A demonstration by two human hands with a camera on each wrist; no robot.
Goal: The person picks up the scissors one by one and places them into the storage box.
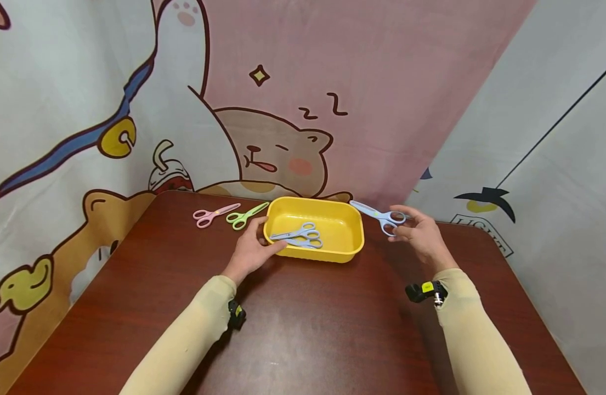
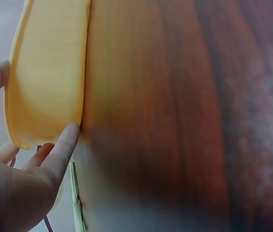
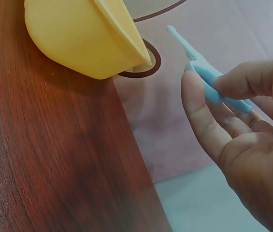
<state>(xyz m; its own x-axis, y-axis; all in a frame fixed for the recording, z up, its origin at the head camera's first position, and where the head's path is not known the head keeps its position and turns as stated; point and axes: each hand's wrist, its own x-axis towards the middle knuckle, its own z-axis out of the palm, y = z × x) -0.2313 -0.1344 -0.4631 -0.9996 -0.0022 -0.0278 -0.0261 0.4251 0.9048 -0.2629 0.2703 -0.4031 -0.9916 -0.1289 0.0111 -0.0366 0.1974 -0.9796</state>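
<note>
A yellow plastic basket stands near the table's back edge. My left hand holds its left end, with the thumb at the front rim and the fingers against the end wall. Two pairs of light blue scissors lie overlapping inside, toward the front left. To the right of the basket, my right hand pinches another pair of blue scissors by the handles. Those scissors are raised off the table, their blades pointing toward the basket.
Pink scissors and green scissors lie on the dark wooden table, left of the basket. A printed cloth hangs behind the back edge and along both sides.
</note>
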